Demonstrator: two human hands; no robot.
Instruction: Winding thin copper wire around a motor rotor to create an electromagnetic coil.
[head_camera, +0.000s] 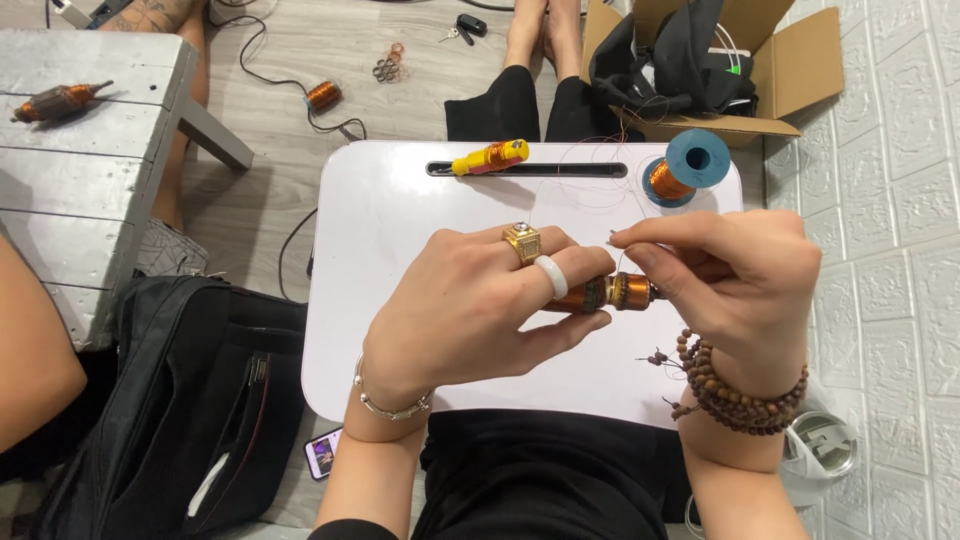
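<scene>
My left hand (480, 310), with a gold ring and a white ring, grips a small motor armature (612, 292) wound with copper wire over the white lap table (400, 220). My right hand (735, 275), with a wooden bead bracelet on its wrist, pinches a thin copper wire at the armature's right end. The fine wire runs up toward a blue spool of copper wire (685, 167) at the table's far right. Most of the armature is hidden under my left fingers.
A yellow-handled tool with a copper coil (490, 158) lies in the table's slot. A cardboard box with dark cloth (700, 60) stands at the back right, a black bag (200, 400) at the left, a phone (323, 452) on the floor. Another armature (60, 102) rests on a grey bench. Other persons' legs are nearby.
</scene>
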